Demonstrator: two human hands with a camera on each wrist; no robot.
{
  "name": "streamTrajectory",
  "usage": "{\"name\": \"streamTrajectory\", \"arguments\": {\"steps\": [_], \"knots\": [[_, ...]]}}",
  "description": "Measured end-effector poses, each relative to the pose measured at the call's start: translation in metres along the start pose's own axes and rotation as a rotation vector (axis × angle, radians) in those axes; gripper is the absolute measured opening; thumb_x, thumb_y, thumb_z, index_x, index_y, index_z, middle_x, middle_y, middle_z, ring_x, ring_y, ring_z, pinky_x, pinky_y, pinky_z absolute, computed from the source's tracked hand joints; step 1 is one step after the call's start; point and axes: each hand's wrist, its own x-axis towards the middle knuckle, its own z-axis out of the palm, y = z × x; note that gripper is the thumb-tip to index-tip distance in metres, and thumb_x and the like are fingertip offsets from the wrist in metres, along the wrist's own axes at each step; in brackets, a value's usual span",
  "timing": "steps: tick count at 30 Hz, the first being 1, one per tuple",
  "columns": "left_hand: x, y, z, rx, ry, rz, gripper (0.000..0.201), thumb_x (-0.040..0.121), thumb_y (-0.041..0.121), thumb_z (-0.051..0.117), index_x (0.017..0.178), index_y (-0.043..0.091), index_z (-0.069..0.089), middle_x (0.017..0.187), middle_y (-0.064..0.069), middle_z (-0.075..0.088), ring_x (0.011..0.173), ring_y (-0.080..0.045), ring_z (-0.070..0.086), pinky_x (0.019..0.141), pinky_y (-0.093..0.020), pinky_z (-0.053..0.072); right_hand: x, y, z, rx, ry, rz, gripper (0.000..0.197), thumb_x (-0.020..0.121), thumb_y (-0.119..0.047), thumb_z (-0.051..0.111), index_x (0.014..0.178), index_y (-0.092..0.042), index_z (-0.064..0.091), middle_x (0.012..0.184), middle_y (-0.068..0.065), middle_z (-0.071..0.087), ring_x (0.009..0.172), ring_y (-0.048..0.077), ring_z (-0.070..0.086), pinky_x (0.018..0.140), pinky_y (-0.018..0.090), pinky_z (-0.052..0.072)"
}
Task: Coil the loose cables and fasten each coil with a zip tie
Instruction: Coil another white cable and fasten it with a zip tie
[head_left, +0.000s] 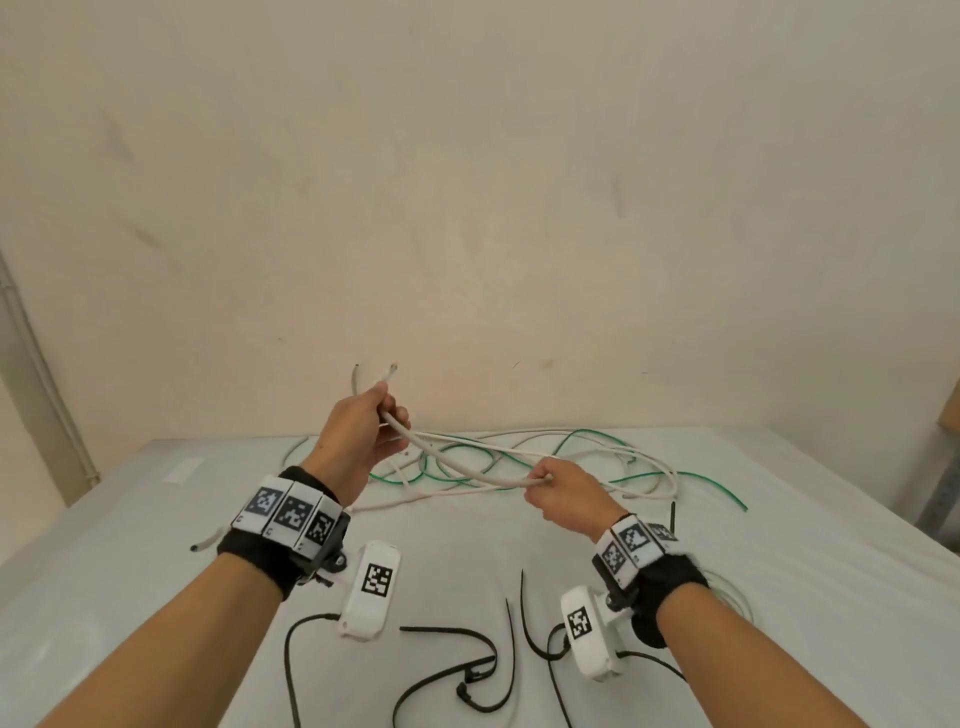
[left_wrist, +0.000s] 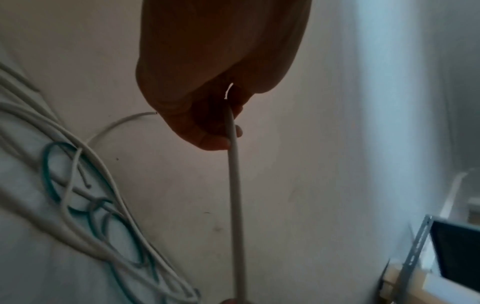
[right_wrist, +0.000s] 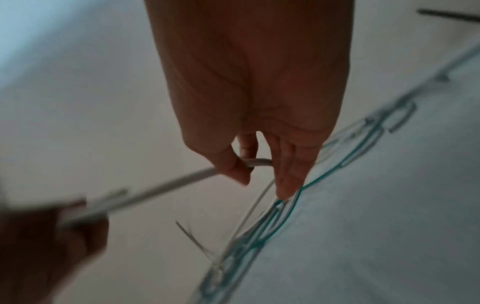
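Observation:
My left hand (head_left: 382, 421) is raised above the table and grips a thick white cable (head_left: 457, 462) near its ends, which stick up past the fingers. The same cable sags across to my right hand (head_left: 543, 480), which pinches it lower down. In the left wrist view the white cable (left_wrist: 235, 195) runs straight down from the curled fingers of the left hand (left_wrist: 223, 131). In the right wrist view the thumb and fingers of the right hand (right_wrist: 249, 164) close round the cable (right_wrist: 166, 183). A tangle of white and green cables (head_left: 587, 457) lies on the table behind. Several black zip ties (head_left: 467, 670) lie near the front.
The table (head_left: 130, 545) has a pale cover and stands against a plain wall. A short white cable end (head_left: 208, 541) lies at the left, a strip of white tape (head_left: 182, 470) beyond it. A black zip tie (head_left: 672, 514) lies right of my right hand.

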Motion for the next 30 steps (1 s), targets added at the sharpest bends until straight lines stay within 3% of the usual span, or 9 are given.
{"name": "streamTrajectory", "arguments": {"steps": [3, 6, 9, 11, 14, 19, 22, 26, 30], "knots": [[-0.004, -0.007, -0.013, 0.070, 0.004, -0.064, 0.039, 0.112, 0.030, 0.042, 0.076, 0.015, 0.048, 0.064, -0.003, 0.055, 0.070, -0.023, 0.064, 0.068, -0.036, 0.056, 0.005, -0.013, -0.005, 0.610, 0.004, 0.137, 0.024, 0.096, 0.002, 0.052, 0.083, -0.011, 0.068, 0.085, 0.008, 0.062, 0.083, 0.018, 0.060, 0.078, 0.029, 0.053], [-0.008, -0.021, -0.021, 0.157, -0.030, -0.136, 0.039, 0.111, 0.032, 0.041, 0.076, 0.016, 0.047, 0.061, -0.001, 0.053, 0.064, -0.021, 0.065, 0.063, -0.035, 0.058, 0.007, -0.026, -0.008, 0.852, 0.015, 0.149, 0.009, 0.096, 0.000, 0.062, 0.094, -0.005, 0.069, 0.083, 0.010, 0.065, 0.081, 0.018, 0.062, 0.076, 0.028, 0.053], [-0.010, -0.032, -0.024, 0.234, -0.069, -0.162, 0.039, 0.111, 0.034, 0.039, 0.076, 0.019, 0.044, 0.059, 0.002, 0.051, 0.060, -0.018, 0.062, 0.066, -0.034, 0.056, 0.013, -0.036, -0.010, 0.951, 0.096, 0.119, 0.023, 0.093, 0.013, 0.063, 0.109, -0.002, 0.057, 0.091, 0.017, 0.063, 0.079, 0.020, 0.066, 0.073, 0.029, 0.055], [-0.012, -0.032, -0.023, 0.290, -0.094, -0.163, 0.038, 0.111, 0.035, 0.040, 0.076, 0.020, 0.042, 0.058, 0.002, 0.050, 0.061, -0.017, 0.062, 0.067, -0.033, 0.055, 0.017, -0.043, -0.015, 1.009, 0.128, 0.137, 0.028, 0.090, 0.020, 0.060, 0.105, -0.001, 0.051, 0.093, 0.021, 0.061, 0.078, 0.024, 0.066, 0.070, 0.031, 0.058], [-0.014, -0.029, -0.021, 0.368, -0.100, -0.160, 0.036, 0.111, 0.033, 0.040, 0.078, 0.019, 0.043, 0.057, 0.002, 0.050, 0.060, -0.015, 0.063, 0.064, -0.030, 0.053, 0.023, -0.055, -0.021, 1.021, 0.103, 0.167, 0.017, 0.089, 0.023, 0.057, 0.094, 0.007, 0.059, 0.085, 0.022, 0.060, 0.070, 0.024, 0.064, 0.059, 0.026, 0.060], [-0.010, -0.031, -0.029, 0.485, -0.087, -0.140, 0.034, 0.111, 0.033, 0.042, 0.081, 0.017, 0.046, 0.056, 0.002, 0.050, 0.057, -0.013, 0.063, 0.058, -0.027, 0.051, 0.034, -0.075, -0.030, 1.119, 0.096, 0.186, 0.014, 0.087, 0.025, 0.055, 0.091, 0.011, 0.058, 0.094, 0.027, 0.060, 0.073, 0.027, 0.062, 0.067, 0.032, 0.057], [-0.006, -0.037, -0.038, 0.550, -0.062, -0.150, 0.036, 0.110, 0.032, 0.044, 0.078, 0.016, 0.048, 0.052, 0.004, 0.049, 0.053, -0.011, 0.062, 0.056, -0.027, 0.050, 0.039, -0.086, -0.035, 1.100, 0.058, 0.174, 0.016, 0.087, 0.022, 0.059, 0.099, 0.011, 0.059, 0.100, 0.026, 0.063, 0.074, 0.025, 0.060, 0.065, 0.032, 0.054], [-0.003, -0.043, -0.050, 0.630, -0.051, -0.141, 0.038, 0.108, 0.032, 0.048, 0.075, 0.014, 0.048, 0.051, 0.004, 0.049, 0.047, -0.010, 0.056, 0.052, -0.027, 0.048, 0.048, -0.100, -0.042, 1.106, 0.013, 0.166, 0.008, 0.097, 0.009, 0.058, 0.092, 0.003, 0.061, 0.080, 0.017, 0.063, 0.070, 0.021, 0.060, 0.064, 0.032, 0.054], [-0.001, -0.050, -0.074, 0.724, -0.050, -0.103, 0.040, 0.108, 0.035, 0.048, 0.076, 0.011, 0.049, 0.061, -0.002, 0.049, 0.052, -0.017, 0.050, 0.050, -0.028, 0.047, 0.058, -0.105, -0.054, 1.140, 0.024, 0.187, 0.007, 0.100, -0.001, 0.060, 0.093, -0.002, 0.061, 0.076, 0.010, 0.062, 0.062, 0.017, 0.058, 0.063, 0.032, 0.051]]}}
